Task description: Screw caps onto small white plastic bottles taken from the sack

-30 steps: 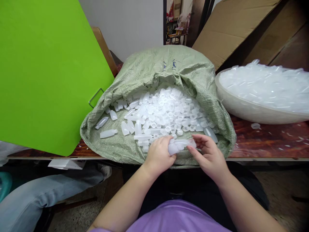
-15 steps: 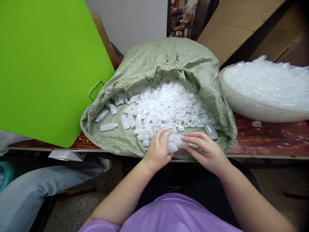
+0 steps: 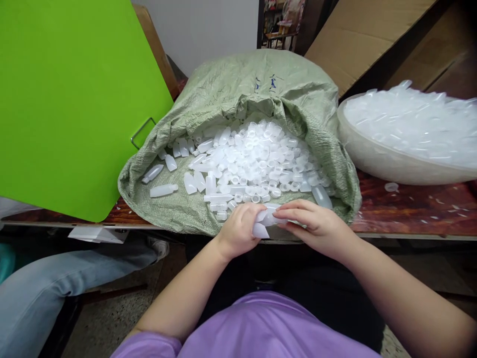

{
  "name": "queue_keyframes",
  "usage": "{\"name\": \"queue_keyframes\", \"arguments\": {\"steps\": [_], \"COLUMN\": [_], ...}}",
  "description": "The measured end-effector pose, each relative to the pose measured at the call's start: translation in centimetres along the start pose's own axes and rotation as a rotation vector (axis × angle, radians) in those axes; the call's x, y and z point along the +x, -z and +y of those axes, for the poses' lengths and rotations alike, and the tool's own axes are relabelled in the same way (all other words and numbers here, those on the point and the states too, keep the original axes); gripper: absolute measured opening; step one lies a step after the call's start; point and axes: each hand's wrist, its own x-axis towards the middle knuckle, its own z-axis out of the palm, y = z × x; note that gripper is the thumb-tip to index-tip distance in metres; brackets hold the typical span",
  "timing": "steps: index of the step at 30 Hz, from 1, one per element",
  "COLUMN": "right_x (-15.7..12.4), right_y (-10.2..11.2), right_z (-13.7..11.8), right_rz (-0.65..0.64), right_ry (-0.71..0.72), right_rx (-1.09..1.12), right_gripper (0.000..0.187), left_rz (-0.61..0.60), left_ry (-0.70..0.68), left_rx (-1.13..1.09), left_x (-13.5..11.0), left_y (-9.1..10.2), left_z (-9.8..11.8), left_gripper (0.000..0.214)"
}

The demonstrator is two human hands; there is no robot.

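Hands drawn nearer, left hand (image 3: 238, 229), right hand (image 3: 316, 226) pinching bottles (image 3: 263, 223)

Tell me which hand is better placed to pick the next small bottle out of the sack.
Probably the right hand. Its fingers are extended and only lightly pinch the bottles held between both hands, and a loose bottle lies just beyond it in the green sack. The left hand is curled around the held bottles.

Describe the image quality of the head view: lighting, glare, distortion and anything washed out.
Head view: even, soft light, with no hard shadows; the heaped bowl at right is washed out to a white blur; wide-angle bending curves the table edge and stretches the forearms; the sack and both hands, left hand and right hand, are sharp around the small bottles.
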Motion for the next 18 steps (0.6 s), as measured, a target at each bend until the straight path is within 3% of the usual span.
{"name": "queue_keyframes", "arguments": {"steps": [3, 5, 8, 11, 14, 18], "right_x": [-0.1, -0.5, -1.4, -2.1, -2.3, -2.7], "right_y": [0.3, 0.9, 2.0, 2.9, 2.9, 1.6], "right_z": [-0.3, -0.7, -1.9, -3.8, -5.0, -4.7], "right_rz": [-0.014, -0.039, -0.11, -0.233, -0.344, -0.213], "right_ry": [0.118, 0.147, 0.122, 0.192, 0.273, 0.201], "right_rx": [0.057, 0.103, 0.151, 0.209, 0.253, 0.352], "right_gripper": [0.03, 0.029, 0.028, 0.033, 0.038, 0.033], "left_rz": [-0.039, -0.127, -0.347, -0.626, -0.802, -0.851], "left_ry": [-0.009, 0.023, 0.103, 0.157, 0.243, 0.476], "left_rx": [-0.06, -0.123, -0.266, -0.556, -0.819, -1.084], "left_x": [0.1, 0.3, 0.8, 1.0, 0.8, 0.1], "left_y": [0.8, 2.0, 4.6, 6.4, 6.6, 5.3], "left_z": [0.4, 1.1, 2.6, 3.4, 3.1, 2.3], "left_gripper": [0.034, 0.036, 0.035, 0.032, 0.036, 0.039]}}
